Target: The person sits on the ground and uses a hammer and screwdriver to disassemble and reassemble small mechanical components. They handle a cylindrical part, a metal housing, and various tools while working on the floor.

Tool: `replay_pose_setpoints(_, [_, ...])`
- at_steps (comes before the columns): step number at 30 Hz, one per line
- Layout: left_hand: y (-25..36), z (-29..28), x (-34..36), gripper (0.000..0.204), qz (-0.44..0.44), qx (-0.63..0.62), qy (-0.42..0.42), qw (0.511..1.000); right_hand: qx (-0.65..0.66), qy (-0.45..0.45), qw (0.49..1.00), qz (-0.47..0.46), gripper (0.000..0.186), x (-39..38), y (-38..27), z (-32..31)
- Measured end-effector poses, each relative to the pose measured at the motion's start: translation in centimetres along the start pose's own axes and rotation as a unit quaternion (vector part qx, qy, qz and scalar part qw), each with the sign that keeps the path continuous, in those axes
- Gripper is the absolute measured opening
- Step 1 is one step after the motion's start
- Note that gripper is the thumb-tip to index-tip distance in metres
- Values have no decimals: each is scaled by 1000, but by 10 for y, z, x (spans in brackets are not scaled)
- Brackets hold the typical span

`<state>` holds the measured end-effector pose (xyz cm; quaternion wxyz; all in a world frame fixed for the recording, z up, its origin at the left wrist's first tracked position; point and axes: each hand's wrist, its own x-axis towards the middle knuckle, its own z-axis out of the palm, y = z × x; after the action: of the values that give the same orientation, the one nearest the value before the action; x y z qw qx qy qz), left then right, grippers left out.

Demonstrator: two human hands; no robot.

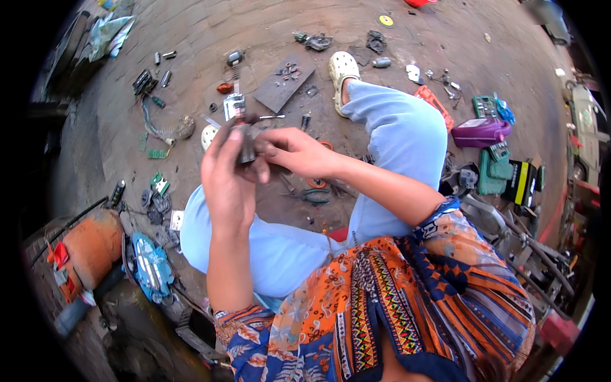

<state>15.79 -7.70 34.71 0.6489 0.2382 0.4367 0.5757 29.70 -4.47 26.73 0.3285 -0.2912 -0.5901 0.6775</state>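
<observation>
My left hand (224, 162) is raised in front of my knees, its fingers and thumb wrapped round a dark grey metal cylinder (246, 151). A reddish, copper-looking part shows just above the cylinder, partly hidden by the fingers. My right hand (298, 151) comes in from the right with its fingers bent together at the cylinder's side. Its fingertips press against the metal and are partly hidden. Beyond the hands is a silver metal part (234, 105); whether it joins the held piece I cannot tell. Below the right hand, pliers (315, 196) lie on the ground.
Small metal pieces lie on a flat grey plate (284, 86) ahead. At left are green circuit boards (158, 154), loose wires and a rusty orange drum (95, 247). To the right stand a purple jug (482, 132) and green tool cases (495, 170).
</observation>
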Motion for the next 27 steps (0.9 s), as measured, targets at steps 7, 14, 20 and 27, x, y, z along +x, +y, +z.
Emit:
replay_pose_setpoints(7, [19,-31,6,30,54,-99,143,983,-83,293,917,258,37,15,192,-78])
replay_pose_setpoints(14, [23,-57,0,36,30,-133,168,976,-264,464,711,459,47,-18,323,-123])
replay_pose_setpoints(20, [28,-59,3,38,28,-120,205,971,-283,477,695,457,49,6,317,-125])
replay_pose_setpoints(27, [27,-57,1,39,-8,-139,135,981,-305,470,684,468,46,8,331,-129])
